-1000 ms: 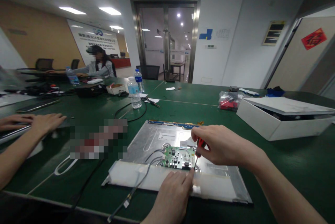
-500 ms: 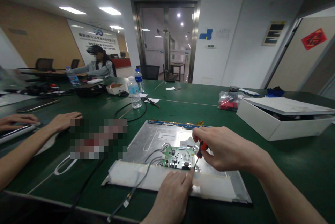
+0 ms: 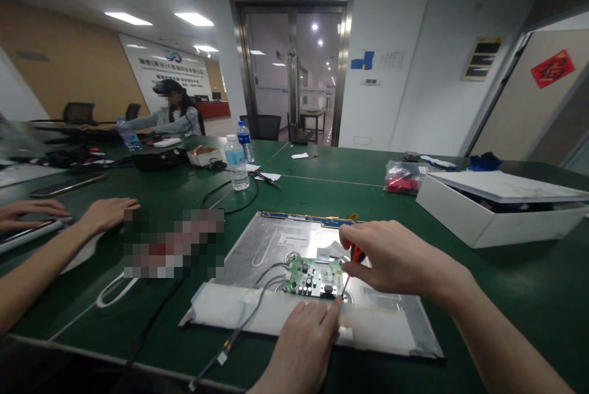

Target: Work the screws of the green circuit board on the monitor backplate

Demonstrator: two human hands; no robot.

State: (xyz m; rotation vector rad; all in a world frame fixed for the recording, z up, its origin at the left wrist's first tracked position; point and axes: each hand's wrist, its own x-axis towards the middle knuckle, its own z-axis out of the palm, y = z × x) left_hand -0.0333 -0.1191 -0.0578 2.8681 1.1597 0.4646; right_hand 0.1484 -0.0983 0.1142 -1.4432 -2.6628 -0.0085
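Observation:
A green circuit board [image 3: 313,277] lies on the bare metal back of a flat display panel [image 3: 271,240]. My right hand [image 3: 391,259] is closed around a small screwdriver [image 3: 356,254] with a red and black handle, its shaft slanting down to the board's lower right corner. Beside the tip, the index finger of my left hand [image 3: 308,332] touches that corner; its other fingers rest on the white strip [image 3: 377,325] along the panel's near edge. Dark cables [image 3: 257,305] run from the board's left side toward the table's front. Whether a screw sits under the tip is too small to tell.
A white box [image 3: 497,216] with a tilted lid stands at right, near a bag of red items [image 3: 402,178]. Water bottles [image 3: 236,164] and a loose black cable [image 3: 202,204] lie beyond the panel. Another person's hand [image 3: 108,213] is at left; one more person sits farther back.
My right fingers have shifted slightly on the screwdriver handle, the thumb now higher and covering more of it. My left hand and the board have stayed in place.

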